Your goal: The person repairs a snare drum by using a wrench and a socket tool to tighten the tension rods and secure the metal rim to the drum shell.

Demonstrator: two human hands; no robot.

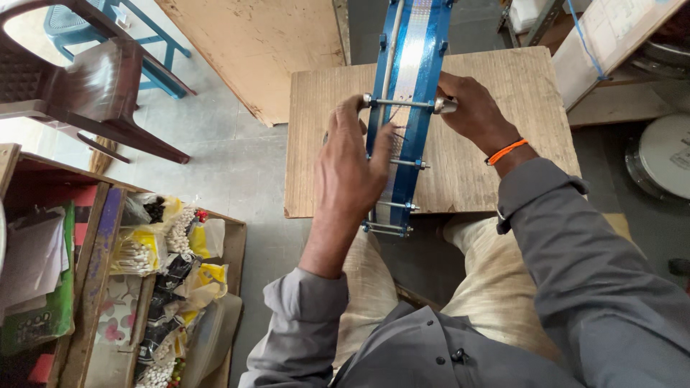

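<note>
Now both hands flank the blue metal frame (408, 108) lying lengthwise on the wooden table (503, 86). The left hand (352, 169) curls against its left rail, fingers bent. The right hand (474, 111) grips the cross-rod's knob (445, 105); bare board lies right.

Clear bags (154, 248): heaped in the open wooden box at the lower left, just left of the person's knee; see-through plastic with yellow printed panels.
Bag filling: thin pale sticks with white tips, bundled inside; one bag near the top holds something dark.
Lower bags (159, 359): at the bottom edge of the same box, crumpled, black and yellow, with small white pieces showing.
Green packet (44, 322): flat, at the far left edge beside the wooden slats, green with pale print.
White sheet (611, 29): top right, flat and tilted, pale with faint print, crossed by a blue strap.
</note>
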